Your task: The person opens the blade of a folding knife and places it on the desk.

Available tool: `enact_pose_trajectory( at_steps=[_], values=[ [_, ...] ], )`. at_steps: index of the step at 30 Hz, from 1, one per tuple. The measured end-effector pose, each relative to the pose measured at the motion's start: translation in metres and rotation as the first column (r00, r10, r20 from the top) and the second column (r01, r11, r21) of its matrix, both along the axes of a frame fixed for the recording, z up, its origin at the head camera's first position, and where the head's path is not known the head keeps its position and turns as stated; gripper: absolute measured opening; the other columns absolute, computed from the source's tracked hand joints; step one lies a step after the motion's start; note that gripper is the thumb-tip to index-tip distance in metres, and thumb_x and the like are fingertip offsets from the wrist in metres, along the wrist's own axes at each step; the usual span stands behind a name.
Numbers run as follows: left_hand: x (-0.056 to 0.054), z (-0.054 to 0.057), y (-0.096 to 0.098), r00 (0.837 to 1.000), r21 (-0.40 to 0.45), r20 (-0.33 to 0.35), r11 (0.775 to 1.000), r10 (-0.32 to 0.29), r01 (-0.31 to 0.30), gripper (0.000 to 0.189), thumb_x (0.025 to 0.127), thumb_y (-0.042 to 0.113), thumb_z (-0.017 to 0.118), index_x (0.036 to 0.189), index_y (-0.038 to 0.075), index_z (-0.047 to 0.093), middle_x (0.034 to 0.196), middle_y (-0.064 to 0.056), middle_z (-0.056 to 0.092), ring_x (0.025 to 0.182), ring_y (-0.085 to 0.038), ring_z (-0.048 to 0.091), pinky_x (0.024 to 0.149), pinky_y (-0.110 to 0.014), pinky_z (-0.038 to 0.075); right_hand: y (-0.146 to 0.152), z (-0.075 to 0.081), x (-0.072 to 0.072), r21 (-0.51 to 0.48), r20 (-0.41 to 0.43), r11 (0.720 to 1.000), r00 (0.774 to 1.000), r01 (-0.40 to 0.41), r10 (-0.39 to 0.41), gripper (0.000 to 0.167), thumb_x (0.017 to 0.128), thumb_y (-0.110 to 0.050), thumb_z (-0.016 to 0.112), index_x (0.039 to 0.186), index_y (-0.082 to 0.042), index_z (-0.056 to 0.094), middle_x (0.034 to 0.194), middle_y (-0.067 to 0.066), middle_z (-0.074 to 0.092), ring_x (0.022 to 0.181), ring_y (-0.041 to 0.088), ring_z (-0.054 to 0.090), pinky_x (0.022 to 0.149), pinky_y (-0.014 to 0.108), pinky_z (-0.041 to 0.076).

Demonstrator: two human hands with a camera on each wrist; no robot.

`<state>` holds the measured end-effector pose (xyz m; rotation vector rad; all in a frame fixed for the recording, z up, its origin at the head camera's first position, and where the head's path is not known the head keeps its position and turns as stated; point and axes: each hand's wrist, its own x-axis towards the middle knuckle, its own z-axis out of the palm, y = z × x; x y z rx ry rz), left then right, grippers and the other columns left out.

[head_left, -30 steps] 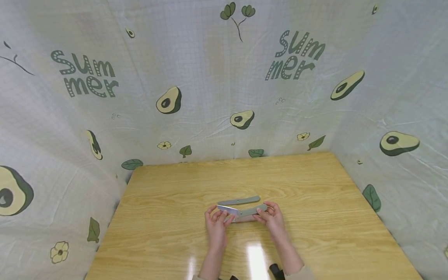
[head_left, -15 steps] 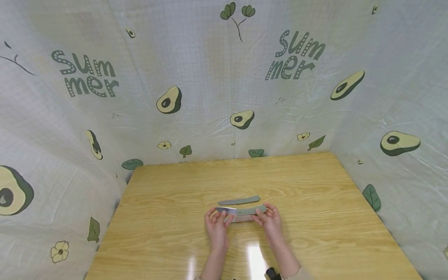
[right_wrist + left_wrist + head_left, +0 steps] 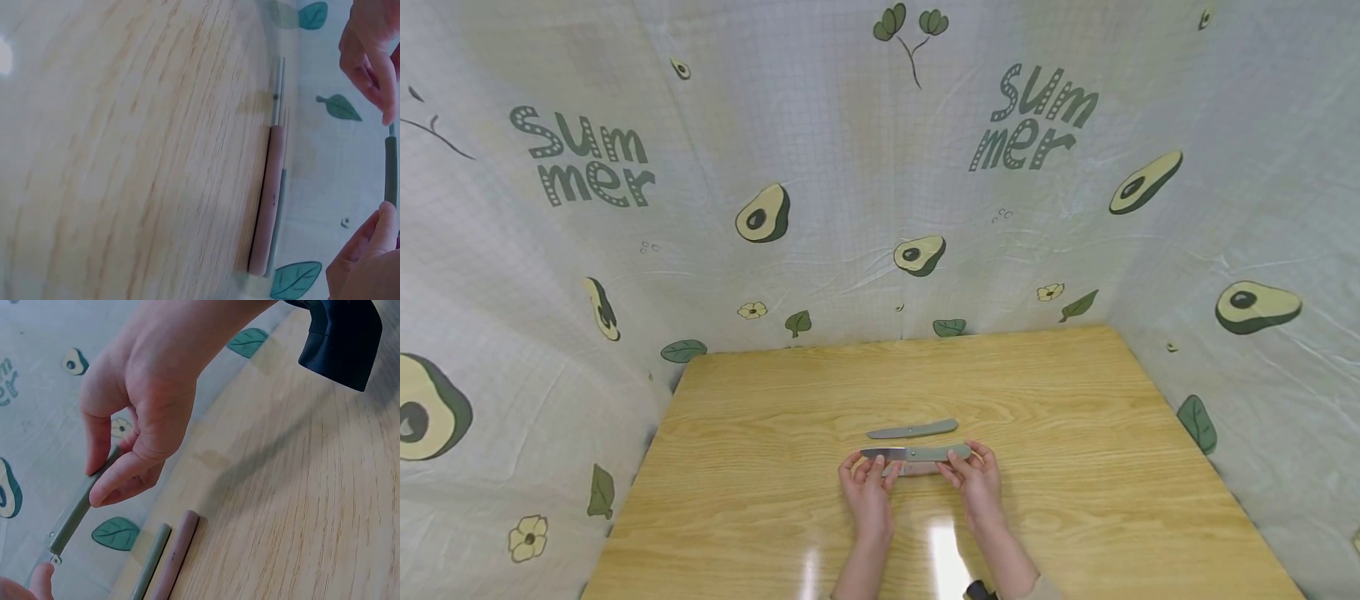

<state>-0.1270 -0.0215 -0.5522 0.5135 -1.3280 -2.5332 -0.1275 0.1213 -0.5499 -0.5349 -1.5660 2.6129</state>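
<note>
Both hands hold a knife with a sage-green handle [image 3: 936, 453] level above the table, its blade toward the left. My left hand [image 3: 870, 500] pinches the blade between thumb and fingers. The handle's end is pinched by my right hand [image 3: 982, 487]; the left wrist view shows this right hand [image 3: 147, 419] from across. Below the held knife lies a pink-handled knife [image 3: 921, 469], partly hidden by it and the fingers. Farther back, a second green-handled knife [image 3: 925, 430] lies on the table. In the right wrist view the pink handle [image 3: 269, 206] is beside the green one [image 3: 281, 187].
The wooden table [image 3: 760, 492] extends around the hands. Cloth printed with avocados and leaves [image 3: 842, 275] encloses its back and sides. A black device [image 3: 977, 590] is by the right wrist, also seen as a dark block [image 3: 344, 340] in the left wrist view.
The held knife has turned: its blade, slanted a second ago, now lies nearly level, and it sits slightly closer to me. Both hands keep their pinch. The other knives have not moved.
</note>
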Motion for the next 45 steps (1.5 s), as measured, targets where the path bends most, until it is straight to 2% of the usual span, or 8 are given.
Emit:
enact_pose_trajectory(
  at_steps=[9,17,21,25,29,35,39,45],
  values=[
    [0.0,-0.003,0.001,1.0,0.01,-0.013,1.0,0.028,-0.028,0.046,0.095,-0.009,0.049,0.131,-0.004,0.021,0.102,-0.013,0.042,0.094,-0.022,0.061,0.091,-0.036,0.057,-0.003,-0.001,0.001,0.032,-0.006,0.999,0.999,0.032,-0.032,0.046,0.096,0.005,0.051,0.133,0.008,0.023,0.104,0.011,0.055,0.087,0.013,0.064,0.09,0.028,0.056],
    [0.005,-0.006,0.004,0.998,-0.017,-0.023,0.998,0.052,-0.052,0.044,0.094,-0.012,0.048,0.13,-0.007,0.023,0.099,-0.011,0.045,0.094,-0.021,0.061,0.091,-0.038,0.057,-0.007,-0.005,0.004,0.092,0.001,0.992,0.996,0.087,-0.087,0.05,0.096,0.004,0.055,0.131,0.012,0.021,0.114,0.021,0.048,0.09,0.013,0.064,0.09,0.028,0.056],
    [0.009,-0.01,0.004,0.998,-0.023,-0.033,0.998,0.056,-0.057,0.044,0.093,-0.013,0.048,0.13,-0.009,0.023,0.097,-0.011,0.046,0.092,-0.02,0.06,0.091,-0.038,0.057,-0.007,-0.009,0.006,0.101,0.017,0.989,0.994,0.109,-0.111,0.048,0.094,0.007,0.057,0.129,0.014,0.025,0.112,0.021,0.048,0.087,0.013,0.065,0.088,0.028,0.057],
    [0.014,-0.014,0.0,0.998,-0.04,-0.017,0.998,0.054,-0.055,0.045,0.092,-0.014,0.049,0.131,-0.011,0.025,0.096,-0.009,0.048,0.09,-0.017,0.062,0.089,-0.036,0.057,-0.002,-0.014,0.013,0.157,0.048,0.986,0.997,0.053,-0.061,0.051,0.092,0.004,0.061,0.13,0.014,0.029,0.112,0.02,0.051,0.086,0.013,0.066,0.087,0.026,0.057],
    [0.023,-0.017,-0.009,0.999,-0.119,0.051,0.993,-0.02,0.026,0.049,0.094,-0.006,0.053,0.135,-0.011,0.027,0.108,-0.016,0.05,0.096,-0.019,0.062,0.091,-0.034,0.057,0.009,-0.016,0.023,0.268,0.086,0.961,0.996,-0.06,0.038,0.054,0.091,-0.001,0.064,0.134,0.013,0.034,0.119,0.023,0.053,0.092,0.013,0.065,0.086,0.023,0.057],
    [0.035,-0.018,-0.021,0.971,-0.271,0.196,0.945,-0.135,0.186,0.054,0.093,0.003,0.057,0.138,-0.014,0.032,0.123,-0.026,0.046,0.107,-0.029,0.057,0.092,-0.036,0.057,0.028,-0.016,0.038,0.455,0.159,0.87,0.979,-0.188,0.128,0.058,0.087,-0.004,0.067,0.135,0.016,0.04,0.125,0.03,0.054,0.096,0.023,0.066,0.083,0.028,0.058],
    [0.041,-0.021,-0.028,0.944,-0.275,0.238,0.917,-0.228,0.291,0.062,0.09,0.0,0.058,0.142,-0.016,0.029,0.123,-0.028,0.048,0.107,-0.032,0.059,0.092,-0.038,0.056,0.033,-0.015,0.044,0.528,0.208,0.81,0.964,-0.255,0.168,0.059,0.086,-0.003,0.067,0.134,0.019,0.04,0.12,0.03,0.054,0.091,0.025,0.064,0.078,0.032,0.059],
    [0.048,-0.026,-0.036,0.904,-0.264,0.281,0.879,-0.322,0.396,0.072,0.088,-0.002,0.06,0.142,-0.023,0.017,0.107,-0.019,0.058,0.094,-0.023,0.066,0.086,-0.034,0.059,0.031,-0.018,0.05,0.575,0.243,0.754,0.946,-0.317,0.213,0.064,0.082,-0.002,0.069,0.133,0.021,0.04,0.099,0.016,0.056,0.072,0.016,0.057,0.057,0.024,0.053]
  ],
)
